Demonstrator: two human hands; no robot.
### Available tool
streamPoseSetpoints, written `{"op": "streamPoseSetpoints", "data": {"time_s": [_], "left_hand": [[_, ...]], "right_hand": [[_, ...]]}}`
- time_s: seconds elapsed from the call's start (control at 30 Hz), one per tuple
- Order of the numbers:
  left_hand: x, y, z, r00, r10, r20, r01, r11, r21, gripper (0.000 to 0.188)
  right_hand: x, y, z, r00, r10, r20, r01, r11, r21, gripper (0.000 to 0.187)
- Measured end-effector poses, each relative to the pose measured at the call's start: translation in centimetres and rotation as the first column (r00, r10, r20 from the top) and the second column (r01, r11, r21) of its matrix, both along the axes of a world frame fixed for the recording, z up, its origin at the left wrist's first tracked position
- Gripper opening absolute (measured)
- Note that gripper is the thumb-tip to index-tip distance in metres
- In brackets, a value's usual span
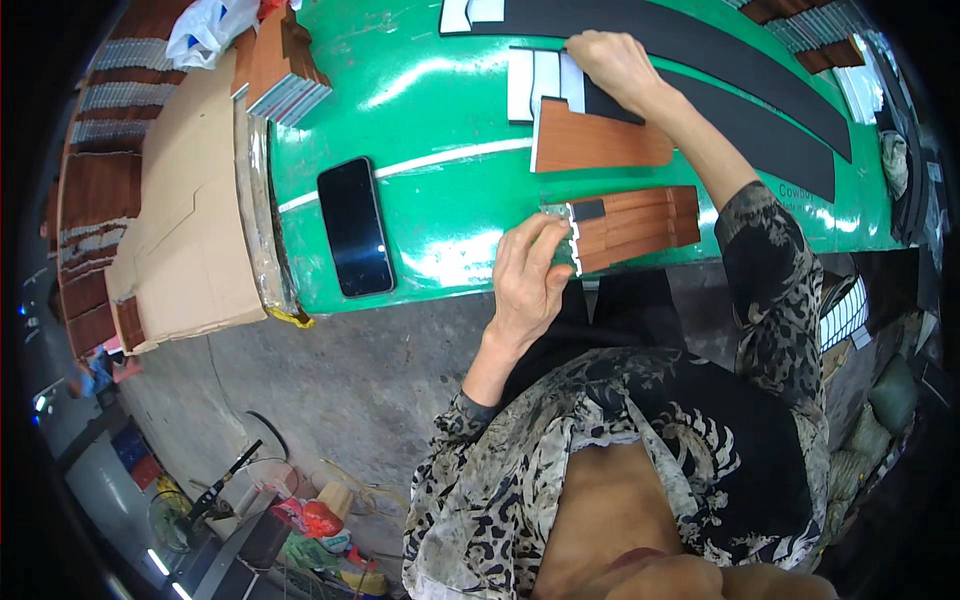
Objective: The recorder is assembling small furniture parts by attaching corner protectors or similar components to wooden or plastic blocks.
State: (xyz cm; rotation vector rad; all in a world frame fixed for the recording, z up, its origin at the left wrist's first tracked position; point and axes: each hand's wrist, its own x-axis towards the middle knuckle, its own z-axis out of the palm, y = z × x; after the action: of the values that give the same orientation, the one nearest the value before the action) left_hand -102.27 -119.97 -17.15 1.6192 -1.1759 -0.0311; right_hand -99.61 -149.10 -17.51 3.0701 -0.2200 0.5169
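My left hand [528, 278] is at the left end of a short wood-grain profile piece [640, 228], its fingers and thumb closed on that end. A small dark rectangular patch [589, 209] sits on top of the piece near my fingertips. Farther off, my right hand [612, 68] is closed over the left end of a black strip [750, 125]; its fingertips point down, and anything they pinch is hidden. White pieces [545, 85] lie beside it at the strip's end. Between my hands, a flat wood-grain piece [600, 138] rests partly over the strip.
A black phone [356, 228] lies on the green tabletop [430, 180]. A second black strip [680, 35] runs along the far side. Cardboard [190, 200] and stacked wood-grain profiles [285, 70] stand at the left; more profiles [810, 35] are at the far right.
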Motion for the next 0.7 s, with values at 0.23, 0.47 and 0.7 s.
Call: {"op": "streamPoseSetpoints", "data": {"time_s": [0.23, 0.47, 0.7], "left_hand": [[-0.8, 0.9, 0.0, 0.997, 0.064, -0.048, -0.063, 0.998, 0.030, 0.032], [-2.1, 1.3, 0.1, 0.986, 0.106, -0.132, -0.097, 0.992, 0.076, 0.035], [-2.8, 1.2, 0.5, 0.980, 0.113, -0.162, -0.099, 0.991, 0.092, 0.040]], "right_hand": [[-4.5, -1.2, 2.6, 0.959, -0.281, -0.030, 0.063, 0.109, 0.992, 0.032], [-13.5, 8.4, 7.9, 0.981, -0.187, -0.050, 0.014, -0.188, 0.982, 0.029], [-14.8, 12.1, 5.7, 0.999, -0.033, 0.033, -0.037, -0.121, 0.992, 0.028]]}}
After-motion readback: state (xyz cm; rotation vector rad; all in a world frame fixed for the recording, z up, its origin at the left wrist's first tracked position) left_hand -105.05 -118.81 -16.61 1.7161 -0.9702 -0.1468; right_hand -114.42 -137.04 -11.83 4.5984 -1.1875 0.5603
